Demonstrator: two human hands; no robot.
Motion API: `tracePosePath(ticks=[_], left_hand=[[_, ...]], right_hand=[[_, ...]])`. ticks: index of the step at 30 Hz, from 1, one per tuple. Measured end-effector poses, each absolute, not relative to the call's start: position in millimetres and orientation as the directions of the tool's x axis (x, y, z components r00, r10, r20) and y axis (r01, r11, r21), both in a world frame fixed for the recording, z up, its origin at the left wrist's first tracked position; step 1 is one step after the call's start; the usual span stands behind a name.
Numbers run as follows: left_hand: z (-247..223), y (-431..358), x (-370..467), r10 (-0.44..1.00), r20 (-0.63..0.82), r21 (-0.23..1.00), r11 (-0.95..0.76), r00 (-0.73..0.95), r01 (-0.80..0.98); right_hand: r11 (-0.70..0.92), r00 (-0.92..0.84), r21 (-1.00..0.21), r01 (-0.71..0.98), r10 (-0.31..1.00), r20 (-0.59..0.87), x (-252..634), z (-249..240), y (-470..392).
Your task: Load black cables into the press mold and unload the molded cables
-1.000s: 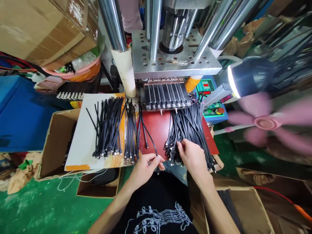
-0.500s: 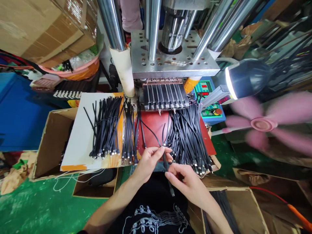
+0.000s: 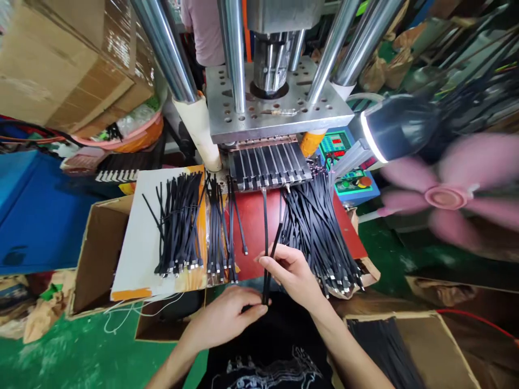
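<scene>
A short black cable (image 3: pixel 266 227) runs nearly upright in front of me, over the red board's front part, doubled or paired with a second strand lower down. My left hand (image 3: pixel 233 316) pinches its lower end, close to my shirt. Higher up, my right hand (image 3: pixel 292 274) has thumb and fingers closed on the strands. Just right of my right hand lies a large pile of black cables (image 3: pixel 316 232) with metal plugs toward me. To the left are a smaller bunch of cables (image 3: pixel 217 232) and a thick bundle (image 3: pixel 180 227) on a white board (image 3: pixel 138 237).
Behind the red board (image 3: pixel 247 216) stands a press with a steel plate (image 3: pixel 279 121) above a slotted mould block (image 3: pixel 270 165). A lamp (image 3: pixel 397 129), control panel (image 3: pixel 344 162) and spinning pink fan (image 3: pixel 446 198) are on the right. Open cardboard boxes (image 3: pixel 430 346) stand below.
My left hand has moved down to the cable's lower end, and my right hand has risen to its middle. The cable is now drawn straighter. The view has shifted slightly.
</scene>
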State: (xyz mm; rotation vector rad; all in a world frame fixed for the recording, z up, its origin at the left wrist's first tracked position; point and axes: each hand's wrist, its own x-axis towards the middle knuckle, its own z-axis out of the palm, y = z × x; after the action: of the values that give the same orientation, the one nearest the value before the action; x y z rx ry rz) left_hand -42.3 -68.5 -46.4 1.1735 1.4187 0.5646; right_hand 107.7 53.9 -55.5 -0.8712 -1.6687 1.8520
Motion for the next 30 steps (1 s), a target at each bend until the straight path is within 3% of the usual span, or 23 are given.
tracePosePath(ticks=[5, 9, 13, 22, 30], left_hand=[[-23.6, -15.3, -69.6, 0.961, -0.180, 0.977, 0.199, -0.208, 0.075], [-5.4, 14.2, -76.7, 0.972, -0.032, 0.989, 0.065, -0.234, 0.135], [-0.9, 14.0, -73.1, 0.986, -0.007, 0.994, 0.026, -0.169, 0.109], [-0.5, 13.8, -77.5, 0.983, -0.154, 0.960, 0.124, -0.104, -0.253], [4.5, 25.5, -86.6, 0.982, 0.069, 0.996, -0.057, -0.176, 0.071]], right_hand=[[0.114, -0.739, -0.993, 0.038, 0.672, 0.049, 111.3, -64.1, 48.4], [0.256, -0.762, -0.965, 0.061, 0.636, 0.120, 113.3, -69.5, 45.0], [0.355, -0.715, -0.932, 0.070, 0.669, 0.201, 116.1, -67.5, 51.7], [0.445, -0.682, -0.894, 0.056, 0.671, 0.291, 106.4, -52.7, 66.4], [0.425, -0.713, -0.905, 0.018, 0.640, 0.287, 97.0, -44.9, 76.5]])
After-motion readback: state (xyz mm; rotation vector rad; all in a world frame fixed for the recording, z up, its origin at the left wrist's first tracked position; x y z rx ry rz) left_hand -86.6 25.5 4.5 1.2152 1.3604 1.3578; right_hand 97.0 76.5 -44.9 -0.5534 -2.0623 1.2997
